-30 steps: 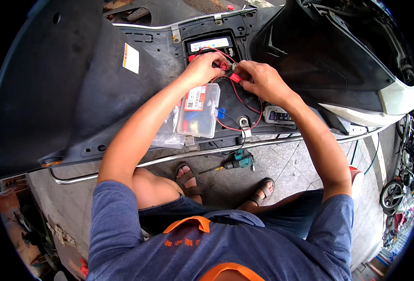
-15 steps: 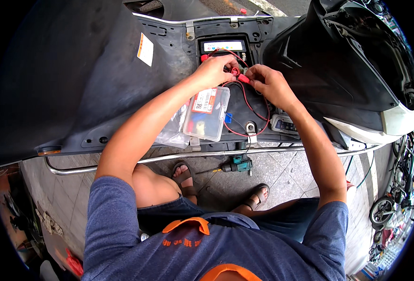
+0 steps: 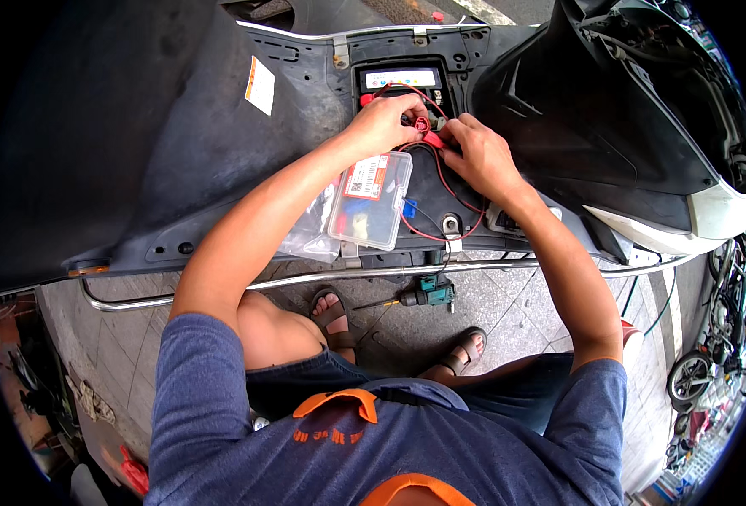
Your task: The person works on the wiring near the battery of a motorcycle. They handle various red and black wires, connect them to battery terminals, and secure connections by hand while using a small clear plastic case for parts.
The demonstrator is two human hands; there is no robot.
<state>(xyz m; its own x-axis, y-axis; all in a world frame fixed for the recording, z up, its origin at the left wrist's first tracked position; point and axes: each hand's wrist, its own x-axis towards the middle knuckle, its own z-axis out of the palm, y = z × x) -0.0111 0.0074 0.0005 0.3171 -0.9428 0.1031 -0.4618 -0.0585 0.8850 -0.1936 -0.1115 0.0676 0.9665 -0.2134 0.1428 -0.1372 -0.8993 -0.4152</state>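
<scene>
Above the open battery bay of a black scooter, my left hand (image 3: pixel 387 121) pinches a red ring-shaped wire end (image 3: pixel 422 125). Close beside it, my right hand (image 3: pixel 482 158) grips a red plastic connector (image 3: pixel 433 139) between thumb and fingers. The two red pieces almost meet; whether they touch, I cannot tell. A thin red wire (image 3: pixel 419 237) and a black wire loop down from them over the footboard. Behind my fingers sits the battery (image 3: pixel 401 78), with a red cap (image 3: pixel 367 99) at its left end. My fingers hide part of its front.
A clear plastic box (image 3: pixel 371 221) lies on the footboard beside a clear bag (image 3: pixel 312 229). A grey device (image 3: pixel 501 221) is partly hidden by my right forearm. A chrome rail (image 3: pixel 305 281) runs along the near edge. Below, a teal power drill (image 3: pixel 430 293) rests by my feet.
My right hand has turned slightly and shifted left and up around the red connector. Its forearm now covers more of the grey device. My left hand keeps its hold.
</scene>
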